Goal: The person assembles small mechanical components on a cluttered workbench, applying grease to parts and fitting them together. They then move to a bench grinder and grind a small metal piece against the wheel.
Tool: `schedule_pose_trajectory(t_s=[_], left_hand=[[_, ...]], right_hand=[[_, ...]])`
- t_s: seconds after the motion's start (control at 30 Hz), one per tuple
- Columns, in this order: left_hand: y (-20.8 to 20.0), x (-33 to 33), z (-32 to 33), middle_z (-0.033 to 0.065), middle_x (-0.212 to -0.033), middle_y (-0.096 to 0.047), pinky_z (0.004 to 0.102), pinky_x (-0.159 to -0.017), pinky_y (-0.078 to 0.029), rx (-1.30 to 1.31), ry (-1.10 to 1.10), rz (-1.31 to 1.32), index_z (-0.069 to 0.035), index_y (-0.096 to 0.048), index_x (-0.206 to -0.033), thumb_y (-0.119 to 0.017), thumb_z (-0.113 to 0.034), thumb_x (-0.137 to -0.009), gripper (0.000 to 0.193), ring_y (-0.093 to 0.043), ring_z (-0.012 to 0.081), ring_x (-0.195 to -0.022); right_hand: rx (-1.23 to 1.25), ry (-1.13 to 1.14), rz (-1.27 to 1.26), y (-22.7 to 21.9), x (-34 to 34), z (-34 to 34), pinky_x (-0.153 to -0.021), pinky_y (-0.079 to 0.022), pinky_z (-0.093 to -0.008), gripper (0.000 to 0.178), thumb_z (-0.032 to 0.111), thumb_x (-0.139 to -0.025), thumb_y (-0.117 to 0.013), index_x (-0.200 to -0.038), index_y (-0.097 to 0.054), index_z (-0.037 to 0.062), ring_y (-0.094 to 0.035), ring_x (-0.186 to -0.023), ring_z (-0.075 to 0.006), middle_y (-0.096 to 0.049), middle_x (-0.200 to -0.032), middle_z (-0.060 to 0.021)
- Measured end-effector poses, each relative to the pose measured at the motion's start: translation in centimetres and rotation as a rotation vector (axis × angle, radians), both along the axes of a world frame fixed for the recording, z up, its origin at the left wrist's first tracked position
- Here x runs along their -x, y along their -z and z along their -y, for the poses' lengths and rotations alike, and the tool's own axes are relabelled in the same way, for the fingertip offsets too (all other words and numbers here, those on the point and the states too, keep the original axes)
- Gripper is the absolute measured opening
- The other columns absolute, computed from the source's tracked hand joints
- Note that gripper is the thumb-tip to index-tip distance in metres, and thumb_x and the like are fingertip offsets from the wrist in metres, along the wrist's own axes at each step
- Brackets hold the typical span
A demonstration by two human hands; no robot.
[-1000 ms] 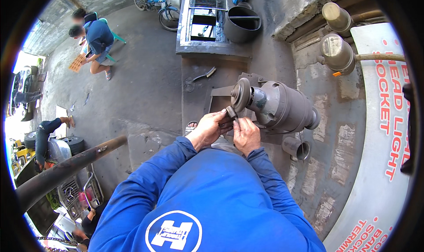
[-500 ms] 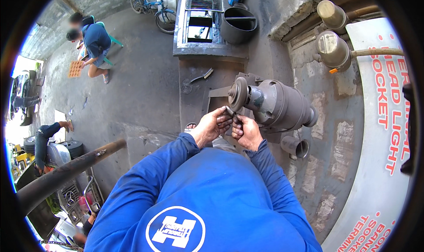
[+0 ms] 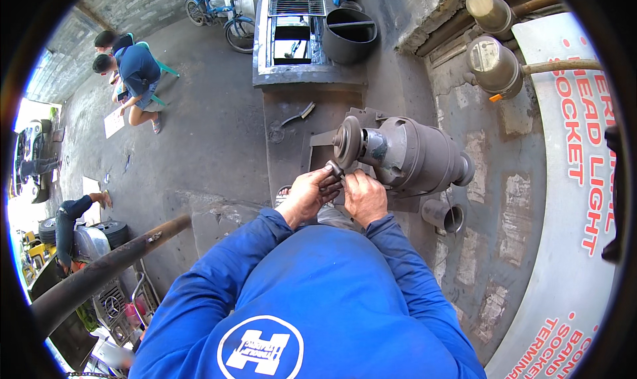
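A small dark metal part with a rounded end (image 3: 335, 168) is pinched between my two hands, just under the grinding wheel (image 3: 348, 142). I cannot tell whether it touches the wheel. My left hand (image 3: 310, 194) grips it with thumb and fingers from the left. From the right, my right hand (image 3: 364, 196) closes on its other end, the back of the hand turned up and the fingertips partly hidden. The wheel sits on the left end of a grey, dusty bench grinder motor (image 3: 424, 154).
A wire brush (image 3: 298, 115) lies beyond the wheel. Past it stand a metal frame with a grille (image 3: 298, 74) and a round dark bin (image 3: 350, 37). A metal can (image 3: 441, 216) lies right of my hands. A thick pipe (image 3: 113, 273) crosses at left. Two people (image 3: 136, 70) sit far left.
My right hand has rolled over so its back faces up. The metal part has turned, its rounded end now showing under the wheel. The whole view has shifted slightly.
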State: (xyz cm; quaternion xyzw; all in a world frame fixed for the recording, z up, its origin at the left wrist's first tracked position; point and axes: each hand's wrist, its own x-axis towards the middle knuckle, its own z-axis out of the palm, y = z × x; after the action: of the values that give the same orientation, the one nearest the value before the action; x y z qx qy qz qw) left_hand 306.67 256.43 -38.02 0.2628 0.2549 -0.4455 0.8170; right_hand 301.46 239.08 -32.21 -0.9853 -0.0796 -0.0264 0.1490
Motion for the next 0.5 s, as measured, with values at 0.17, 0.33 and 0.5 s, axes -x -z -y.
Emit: schedule_pose_trajectory(t_s=[0.17,0.33,0.5], left_hand=[[0.4,0.1,0.0,0.0084,-0.112,-0.076,0.0405,-0.099,-0.057,-0.032,-0.009,0.080,-0.007,-0.071,-0.119,-0.067,-0.024,-0.108,0.021,-0.072,0.0216,-0.104],[0.4,0.6,0.3,0.0081,-0.109,-0.077,0.0372,-0.095,-0.058,-0.065,0.015,0.163,-0.006,-0.073,-0.117,-0.065,-0.023,-0.109,0.020,-0.073,0.0190,-0.099],[-0.5,0.6,0.7,0.0073,-0.104,-0.076,0.0371,-0.089,-0.059,-0.082,0.067,0.115,-0.005,-0.072,-0.113,-0.061,-0.022,-0.112,0.020,-0.072,0.0195,-0.094]], right_hand=[[-0.102,0.075,0.007,0.4,0.5,-0.3,-0.072,-0.057,-0.0463,0.020,0.021,-0.098,-0.071,-0.099,-0.064,0.0015,-0.069,-0.081,-0.0370,-0.065,-0.092,-0.0176],[-1.169,0.662,-0.820,1.5,0.5,0.3,-0.056,-0.042,-0.0307,0.038,0.038,-0.114,-0.053,-0.103,-0.066,0.0047,-0.050,-0.061,-0.0140,-0.058,-0.081,-0.0004],[-2.170,0.884,-1.194,1.3,0.5,0.9,-0.053,-0.029,-0.0262,0.033,0.038,-0.114,-0.049,-0.097,-0.059,0.0110,-0.037,-0.055,-0.0082,-0.042,-0.071,0.0046]])
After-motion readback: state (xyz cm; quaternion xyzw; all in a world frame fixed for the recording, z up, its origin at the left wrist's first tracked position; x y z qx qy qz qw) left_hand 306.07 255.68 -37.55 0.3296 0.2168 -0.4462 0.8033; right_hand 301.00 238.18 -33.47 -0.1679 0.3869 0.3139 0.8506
